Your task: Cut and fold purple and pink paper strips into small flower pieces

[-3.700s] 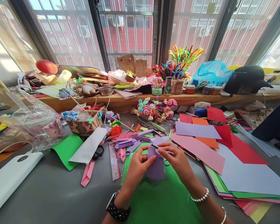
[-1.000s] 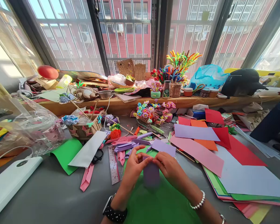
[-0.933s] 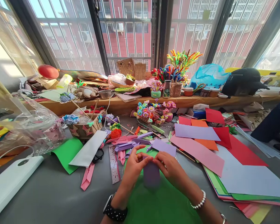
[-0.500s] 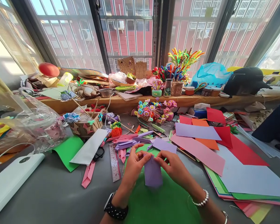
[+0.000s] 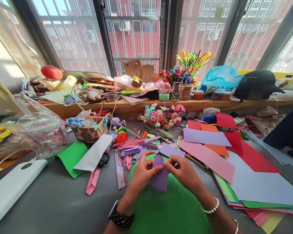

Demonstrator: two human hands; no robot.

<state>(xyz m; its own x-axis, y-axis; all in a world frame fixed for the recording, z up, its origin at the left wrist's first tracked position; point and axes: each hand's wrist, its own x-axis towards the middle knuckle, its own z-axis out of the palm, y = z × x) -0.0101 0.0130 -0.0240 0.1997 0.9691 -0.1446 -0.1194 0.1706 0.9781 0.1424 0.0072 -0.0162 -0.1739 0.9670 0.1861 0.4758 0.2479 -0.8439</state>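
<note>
Your left hand [image 5: 142,172] and your right hand [image 5: 185,172] both pinch a folded piece of purple paper [image 5: 159,175], which you hold just above a green sheet [image 5: 171,211] spread on the grey table [image 5: 51,204]. The left thumb and fingers close on the paper's upper left edge; the right thumb and forefinger close on its upper right corner, so both grips are tight on the same piece, with its lower end hanging free toward you. A black watch [image 5: 120,218] sits on your left wrist, and a beaded bracelet [image 5: 210,208] on the right.

Just beyond your fingers lies a loose purple sheet [image 5: 172,150], and to its left a scatter of folded purple and pink strips [image 5: 132,149]. A ruler [image 5: 119,169] lies beside your left hand, with black scissors [image 5: 103,160] partly under a white paper strip [image 5: 94,152]. A folded pink strip [image 5: 92,180] rests nearer the table's edge. To your right spreads a stack of coloured sheets [image 5: 246,175]: red, orange, pink, lilac and white. A white power bank [image 5: 12,188] sits far left, below a clear plastic bag [image 5: 29,130]. A small bunch of handmade flowers [image 5: 160,115] stands near the wooden sill [image 5: 127,109].
</note>
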